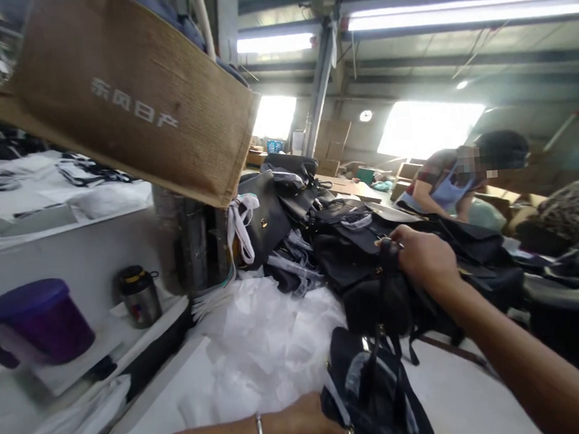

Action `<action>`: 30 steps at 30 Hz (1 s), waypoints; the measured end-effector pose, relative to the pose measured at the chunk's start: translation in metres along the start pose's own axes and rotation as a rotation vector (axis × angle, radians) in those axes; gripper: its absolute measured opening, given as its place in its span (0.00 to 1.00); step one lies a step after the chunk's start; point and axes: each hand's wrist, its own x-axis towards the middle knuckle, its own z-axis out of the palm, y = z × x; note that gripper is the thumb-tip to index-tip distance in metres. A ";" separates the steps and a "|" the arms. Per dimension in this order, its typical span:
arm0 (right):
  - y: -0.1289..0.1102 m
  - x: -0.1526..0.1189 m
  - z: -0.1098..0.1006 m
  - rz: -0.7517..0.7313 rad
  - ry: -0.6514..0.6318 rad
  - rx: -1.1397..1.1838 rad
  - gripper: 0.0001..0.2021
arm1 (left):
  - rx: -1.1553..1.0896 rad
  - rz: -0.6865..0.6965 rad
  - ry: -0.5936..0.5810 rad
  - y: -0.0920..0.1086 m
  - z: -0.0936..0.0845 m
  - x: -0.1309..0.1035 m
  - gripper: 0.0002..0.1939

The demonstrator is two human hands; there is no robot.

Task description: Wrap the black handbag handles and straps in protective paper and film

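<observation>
At the bottom of the head view, my left hand (310, 424), with a silver bangle at the wrist, is closed on the side of a small black bag (384, 397). Clear plastic wrap shows on parts of this bag, and its lower end runs out of the picture. Farther off, my right hand (426, 260) grips the top of a black strap (389, 283) that hangs down among the heaped black bags (342, 253). Which bag that strap belongs to is hard to make out. Crumpled white tissue sheets (274, 338) lie left of the bag.
A brown fabric holder (135, 102) with printed characters hangs at upper left. Below it are white cords (240, 227), a purple bucket (42, 323) and a dark flask (139, 297). A co-worker (442, 181) bends over beyond the bag heap. A white table surface (463, 390) shows at lower right.
</observation>
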 end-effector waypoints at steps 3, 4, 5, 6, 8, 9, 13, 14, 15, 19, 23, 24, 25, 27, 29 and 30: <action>-0.016 -0.051 0.031 -0.112 -0.038 0.112 0.15 | 0.057 0.059 0.027 -0.003 -0.008 -0.007 0.09; -0.021 -0.072 0.045 -0.231 -0.202 0.158 0.16 | 0.085 0.082 0.045 -0.003 -0.015 -0.014 0.08; -0.024 -0.092 0.059 -0.351 -0.380 0.195 0.18 | 0.129 0.122 0.063 -0.002 -0.023 -0.022 0.09; -0.026 -0.109 0.072 -0.442 -0.518 0.227 0.20 | 0.189 0.177 0.079 0.000 -0.033 -0.033 0.10; -0.024 -0.132 0.084 -0.509 -0.674 0.218 0.27 | 0.367 0.327 0.144 0.007 -0.055 -0.058 0.12; -0.022 -0.137 0.083 -0.475 -0.674 0.162 0.31 | 0.465 0.391 0.207 0.009 -0.065 -0.070 0.12; -0.027 -0.132 0.037 -0.264 -0.457 -0.143 0.28 | 0.789 0.441 0.399 0.005 -0.088 -0.097 0.13; -0.034 -0.130 0.022 -0.250 -0.403 -0.127 0.23 | 0.864 0.432 0.382 -0.001 -0.088 -0.096 0.12; -0.044 -0.130 0.009 -0.260 -0.381 -0.063 0.20 | 0.941 0.417 0.356 -0.008 -0.086 -0.094 0.13; -0.099 -0.150 0.003 -0.370 -0.525 0.346 0.11 | 1.170 0.361 0.330 -0.030 -0.078 -0.080 0.27; -0.137 -0.174 0.053 -0.402 -0.679 0.487 0.16 | 1.235 0.395 0.412 -0.040 -0.087 -0.075 0.32; -0.141 -0.175 0.066 -0.392 -0.692 0.478 0.17 | 1.234 0.402 0.437 -0.042 -0.092 -0.076 0.33; -0.143 -0.175 0.076 -0.377 -0.699 0.470 0.15 | 1.226 0.412 0.452 -0.044 -0.097 -0.076 0.33; -0.142 -0.170 0.088 -0.348 -0.702 0.484 0.08 | 1.191 0.453 0.457 -0.049 -0.106 -0.077 0.33; -0.138 -0.162 0.088 -0.332 -0.682 0.527 0.04 | 1.139 0.525 0.435 -0.055 -0.114 -0.080 0.32; -0.137 -0.159 0.085 -0.329 -0.669 0.554 0.04 | 1.109 0.565 0.428 -0.057 -0.117 -0.082 0.31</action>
